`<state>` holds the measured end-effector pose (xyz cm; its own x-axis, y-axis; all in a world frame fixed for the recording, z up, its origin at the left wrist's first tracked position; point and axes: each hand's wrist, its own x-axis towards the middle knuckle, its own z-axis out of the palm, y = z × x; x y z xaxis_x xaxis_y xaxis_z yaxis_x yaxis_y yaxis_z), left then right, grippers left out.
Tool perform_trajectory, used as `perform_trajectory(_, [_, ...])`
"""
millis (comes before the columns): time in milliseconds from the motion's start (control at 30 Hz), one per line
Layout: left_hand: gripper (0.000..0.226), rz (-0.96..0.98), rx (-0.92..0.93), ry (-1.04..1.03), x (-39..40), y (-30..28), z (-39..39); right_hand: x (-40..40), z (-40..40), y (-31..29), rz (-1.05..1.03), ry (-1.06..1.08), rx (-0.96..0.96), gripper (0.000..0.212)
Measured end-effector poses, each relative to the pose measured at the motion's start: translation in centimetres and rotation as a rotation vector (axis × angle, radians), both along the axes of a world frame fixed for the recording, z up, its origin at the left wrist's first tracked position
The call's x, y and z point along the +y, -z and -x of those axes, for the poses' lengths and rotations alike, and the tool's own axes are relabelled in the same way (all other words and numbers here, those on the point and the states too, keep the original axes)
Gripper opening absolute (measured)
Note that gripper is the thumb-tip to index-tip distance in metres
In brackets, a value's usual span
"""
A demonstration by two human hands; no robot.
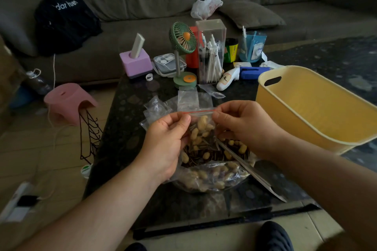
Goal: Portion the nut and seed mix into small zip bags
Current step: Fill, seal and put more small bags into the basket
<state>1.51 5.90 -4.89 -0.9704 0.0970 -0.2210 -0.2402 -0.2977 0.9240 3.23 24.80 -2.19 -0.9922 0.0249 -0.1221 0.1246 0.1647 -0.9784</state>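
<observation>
Red-striped along its zip line, the one filled small zip bag (202, 126) hangs upright between my two hands above the big open bag of nut and seed mix (212, 169) on the tabletop (126, 128). Its seal runs level, left to right. My left hand (167, 138) pinches one top corner and my right hand (244, 126) the other, equally near, so I judge the closing press must travel along that line. Several empty zip bags (183, 100) lie just beyond; I cannot count them.

Small zip bag (201, 126) part-filled with nuts, upright, above big mix bag (212, 175)
</observation>
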Motion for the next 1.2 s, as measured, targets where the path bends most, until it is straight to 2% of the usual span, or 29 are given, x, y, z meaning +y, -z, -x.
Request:
perform_trajectory(133, [0.012, -0.009, -0.002, -0.034, -0.05, -0.16, 0.05, -0.07, -0.21, 0.0, -0.065, 0.004, 0.057, 0.008])
perform_trajectory(433, [0.022, 0.08, -0.039, -0.006, 0.15, -0.2, -0.25, -0.3, -0.14, 0.16, -0.105, -0.029, 0.1, 0.007])
perform_trajectory(567, [0.024, 0.051, -0.05, 0.004, 0.13, -0.55, -0.39, -0.35, -0.25, -0.07, -0.075, -0.079, 0.049, 0.005])
perform_trajectory(867, [0.025, 0.023, -0.069, 0.02, -0.05, -0.88, -0.58, -0.59, -0.27, 0.1, -0.101, -0.103, 0.137, 0.004])
perform_trajectory(1200, [0.02, -0.024, -0.057, 0.053, 0.13, -0.71, -0.66, -0.69, 0.07, 0.44, -0.227, 0.011, 0.183, 0.014])
